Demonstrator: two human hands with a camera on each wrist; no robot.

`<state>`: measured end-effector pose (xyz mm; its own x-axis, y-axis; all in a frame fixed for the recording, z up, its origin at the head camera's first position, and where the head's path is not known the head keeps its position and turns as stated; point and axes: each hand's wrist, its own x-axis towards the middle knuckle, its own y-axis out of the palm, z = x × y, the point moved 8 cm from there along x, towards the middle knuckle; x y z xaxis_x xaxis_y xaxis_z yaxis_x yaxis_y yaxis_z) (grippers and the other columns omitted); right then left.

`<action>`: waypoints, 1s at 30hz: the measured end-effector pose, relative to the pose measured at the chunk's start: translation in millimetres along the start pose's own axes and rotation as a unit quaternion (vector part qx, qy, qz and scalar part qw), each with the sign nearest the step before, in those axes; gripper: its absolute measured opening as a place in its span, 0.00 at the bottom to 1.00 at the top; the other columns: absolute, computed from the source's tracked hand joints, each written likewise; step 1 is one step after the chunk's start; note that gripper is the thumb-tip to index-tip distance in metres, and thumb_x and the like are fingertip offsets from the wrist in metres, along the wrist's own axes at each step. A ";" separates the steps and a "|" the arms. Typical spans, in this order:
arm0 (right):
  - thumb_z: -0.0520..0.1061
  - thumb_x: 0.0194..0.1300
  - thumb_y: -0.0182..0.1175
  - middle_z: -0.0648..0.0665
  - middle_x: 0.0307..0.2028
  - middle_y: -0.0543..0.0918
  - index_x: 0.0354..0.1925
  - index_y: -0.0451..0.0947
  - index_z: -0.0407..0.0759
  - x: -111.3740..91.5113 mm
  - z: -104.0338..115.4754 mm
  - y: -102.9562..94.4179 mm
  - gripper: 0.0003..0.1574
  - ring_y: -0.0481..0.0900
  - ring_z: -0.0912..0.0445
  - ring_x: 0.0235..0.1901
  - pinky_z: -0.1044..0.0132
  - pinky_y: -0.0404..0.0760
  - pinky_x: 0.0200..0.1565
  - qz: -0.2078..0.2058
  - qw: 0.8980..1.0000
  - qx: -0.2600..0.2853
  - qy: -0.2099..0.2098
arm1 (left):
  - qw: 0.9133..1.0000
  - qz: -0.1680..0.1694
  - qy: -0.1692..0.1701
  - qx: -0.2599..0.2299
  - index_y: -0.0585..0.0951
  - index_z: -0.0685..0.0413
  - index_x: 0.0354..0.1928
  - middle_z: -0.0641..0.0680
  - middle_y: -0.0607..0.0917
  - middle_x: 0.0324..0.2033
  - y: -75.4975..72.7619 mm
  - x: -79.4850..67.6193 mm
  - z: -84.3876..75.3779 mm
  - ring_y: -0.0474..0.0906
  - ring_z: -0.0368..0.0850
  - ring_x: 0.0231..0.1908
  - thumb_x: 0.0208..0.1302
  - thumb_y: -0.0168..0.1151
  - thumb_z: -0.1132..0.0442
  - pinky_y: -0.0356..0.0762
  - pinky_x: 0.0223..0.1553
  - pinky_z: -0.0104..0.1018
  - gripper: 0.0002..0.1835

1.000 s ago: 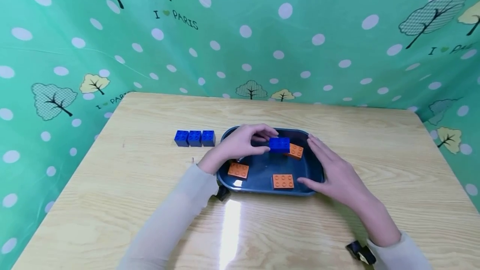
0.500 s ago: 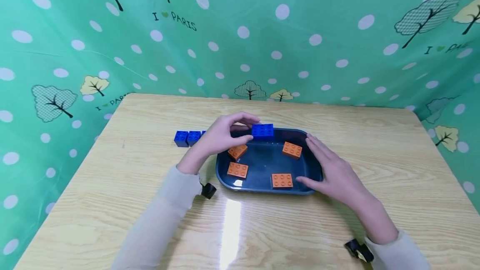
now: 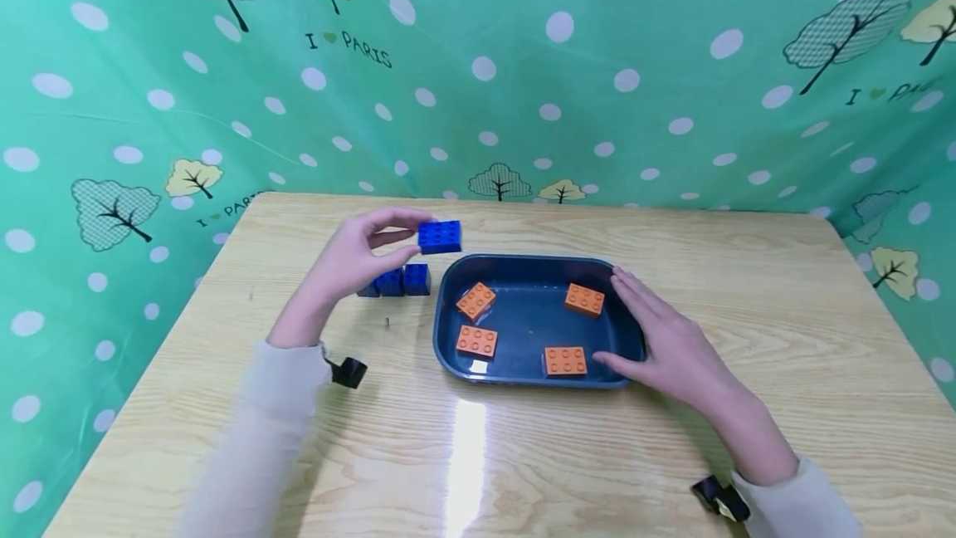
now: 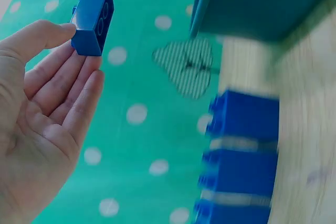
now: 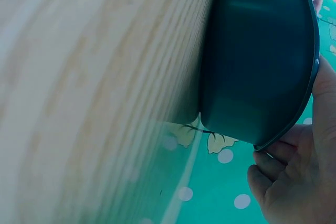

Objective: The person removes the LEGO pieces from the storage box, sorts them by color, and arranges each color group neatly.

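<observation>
My left hand (image 3: 354, 260) pinches a blue toy brick (image 3: 440, 237) between thumb and fingertips, raised above the table just beyond the tray's back left corner. In the left wrist view that brick (image 4: 93, 19) shows its hollow underside. Below the hand stands a row of three blue bricks (image 3: 416, 279), the left ones partly hidden by it. My right hand (image 3: 675, 347) holds the right end of the dark blue tray (image 3: 534, 383), thumb over the rim. In the right wrist view its fingers (image 5: 270, 166) curl under the tray's edge.
Several orange bricks (image 3: 565, 361) lie apart inside the tray. The wooden table (image 3: 568, 455) extends around it, with a green patterned cloth (image 3: 448, 65) hanging behind. A small dark mark (image 3: 387, 322) shows on the table left of the tray.
My left hand has carried the blue brick out of the tray area, leftward and back. The orange brick at the tray's upper left has come into view. My right hand stays put.
</observation>
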<state>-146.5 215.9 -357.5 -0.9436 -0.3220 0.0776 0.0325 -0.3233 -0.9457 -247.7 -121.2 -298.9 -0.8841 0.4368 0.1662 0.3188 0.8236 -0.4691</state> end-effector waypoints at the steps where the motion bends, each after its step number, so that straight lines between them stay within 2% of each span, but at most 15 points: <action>1: 0.67 0.58 0.69 0.39 0.78 0.55 0.79 0.49 0.43 -0.3 0.0 0.0 0.64 0.62 0.36 0.72 0.37 0.75 0.61 0.000 1.000 -0.001 0.000 | 1.000 -0.005 -0.005 0.005 0.77 0.59 0.62 0.59 0.80 0.61 -6.2 -2.7 3.2 0.76 0.54 0.63 0.67 0.63 0.67 0.76 0.65 0.43 0.21; 6: 0.68 0.58 0.68 0.39 0.78 0.55 0.79 0.49 0.43 -2.0 -1.4 1.8 0.64 0.62 0.36 0.72 0.37 0.75 0.62 0.000 1.000 0.001 -0.003 | 0.998 -0.032 -0.037 0.028 0.76 0.57 0.64 0.59 0.78 0.63 -37.2 -17.2 21.3 0.75 0.55 0.64 0.70 0.61 0.65 0.77 0.62 0.29 0.21; 8: 0.68 0.58 0.68 0.39 0.78 0.55 0.79 0.49 0.43 -2.4 -1.7 2.8 0.64 0.61 0.36 0.72 0.37 0.74 0.62 0.000 1.000 0.002 -0.003 | 0.997 -0.044 -0.055 0.036 0.76 0.56 0.65 0.58 0.78 0.64 -49.0 -24.0 28.5 0.76 0.51 0.64 0.71 0.60 0.64 0.77 0.59 0.23 0.22; 10: 0.68 0.58 0.68 0.39 0.78 0.55 0.79 0.49 0.44 -2.1 -1.8 3.4 0.64 0.61 0.36 0.72 0.36 0.74 0.63 0.001 1.000 0.003 -0.003 | 0.995 -0.057 -0.074 0.043 0.76 0.54 0.65 0.55 0.78 0.63 -60.9 -31.7 35.6 0.77 0.43 0.63 0.71 0.61 0.62 0.77 0.56 0.19 0.22; 14: 0.68 0.58 0.68 0.40 0.78 0.54 0.79 0.48 0.44 -0.2 -1.3 2.4 0.65 0.61 0.36 0.72 0.36 0.74 0.63 -0.003 1.000 0.000 -0.005 | 0.992 -0.084 -0.083 0.041 0.75 0.57 0.66 0.46 0.80 0.60 -82.1 -47.1 47.2 0.77 0.26 0.56 0.70 0.61 0.63 0.77 0.54 0.17 0.23; 16: 0.68 0.58 0.68 0.40 0.78 0.54 0.79 0.48 0.44 0.4 -1.1 1.9 0.65 0.61 0.36 0.72 0.36 0.74 0.63 -0.001 1.000 -0.002 -0.005 | 0.991 -0.096 -0.080 0.036 0.74 0.60 0.65 0.39 0.81 0.56 -90.3 -55.0 53.6 0.77 0.21 0.53 0.70 0.61 0.65 0.77 0.53 0.17 0.23; 19: 0.68 0.59 0.67 0.40 0.79 0.53 0.79 0.47 0.45 0.8 -1.3 1.3 0.65 0.61 0.36 0.73 0.36 0.74 0.62 0.005 1.000 0.000 0.000 | 0.991 -0.109 -0.072 0.033 0.74 0.64 0.65 0.31 0.80 0.51 -98.9 -65.2 64.0 0.77 0.20 0.52 0.69 0.60 0.70 0.77 0.53 0.16 0.22; 23: 0.68 0.59 0.67 0.40 0.79 0.53 0.79 0.47 0.45 0.9 -1.5 1.2 0.65 0.60 0.36 0.73 0.36 0.74 0.62 0.008 1.000 0.004 0.003 | 0.990 -0.105 -0.081 0.039 0.73 0.67 0.64 0.27 0.79 0.49 -103.1 -75.2 79.2 0.76 0.19 0.51 0.69 0.59 0.71 0.77 0.52 0.16 0.22; 26: 0.68 0.59 0.68 0.40 0.78 0.53 0.79 0.47 0.45 0.7 -1.0 1.4 0.65 0.60 0.36 0.73 0.36 0.74 0.62 0.007 1.000 0.003 0.000 | 0.990 -0.086 -0.101 0.052 0.73 0.65 0.65 0.32 0.80 0.52 -103.0 -79.3 90.5 0.76 0.17 0.50 0.70 0.59 0.69 0.77 0.51 0.14 0.22; 30: 0.67 0.59 0.68 0.40 0.78 0.53 0.79 0.48 0.44 0.2 -0.7 1.9 0.64 0.61 0.37 0.73 0.37 0.75 0.61 0.004 1.000 0.001 -0.003 | 0.988 -0.051 -0.120 0.078 0.72 0.63 0.66 0.54 0.80 0.61 -100.8 -82.0 104.2 0.73 0.18 0.52 0.72 0.59 0.64 0.75 0.52 0.12 0.23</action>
<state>-146.9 215.8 -359.4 -0.9414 -0.3297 0.0711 0.0412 -0.3217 -0.9460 -243.0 -277.7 -355.7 -0.9702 0.2418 0.0180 0.1846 0.7849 -0.5915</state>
